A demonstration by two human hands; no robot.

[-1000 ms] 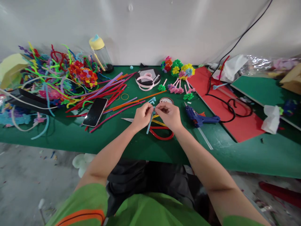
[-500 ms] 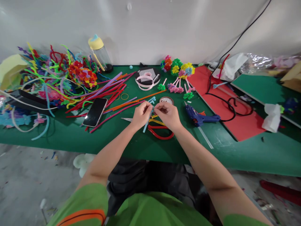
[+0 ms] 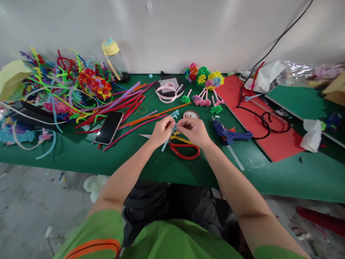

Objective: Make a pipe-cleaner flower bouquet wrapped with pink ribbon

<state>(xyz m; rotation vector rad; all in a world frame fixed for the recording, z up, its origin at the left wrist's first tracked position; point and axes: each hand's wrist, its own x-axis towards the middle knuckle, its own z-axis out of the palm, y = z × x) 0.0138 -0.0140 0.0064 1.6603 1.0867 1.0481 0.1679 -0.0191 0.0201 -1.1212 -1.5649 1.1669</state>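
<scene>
Between my two hands is a light blue pipe cleaner [image 3: 165, 143], bent into small loops at its upper end, with a straight tail slanting down to the left. My left hand [image 3: 163, 130] is closed in a pinch on it. The fingers of my right hand [image 3: 192, 130] are pinched at the same spot, just beside the left fingertips. Under the hands lie scissors with red and yellow handles [image 3: 185, 157], their blade tip poking out on the left. A round tub of small beads [image 3: 191, 114] stands right behind my right hand, partly covered by it.
Loose pipe cleaners [image 3: 129, 104] and a phone [image 3: 109, 127] lie left, before a colourful heap [image 3: 67, 82] and a bottle [image 3: 115, 61]. Behind are a ribbon roll [image 3: 174, 84] and fuzzy flowers [image 3: 203, 77]. At right are a blue glue gun [image 3: 229, 135] and red board [image 3: 280, 144].
The tail of the blue pipe cleaner has swung slightly to the left. Both hands stay pinched together in nearly the same place.
</scene>
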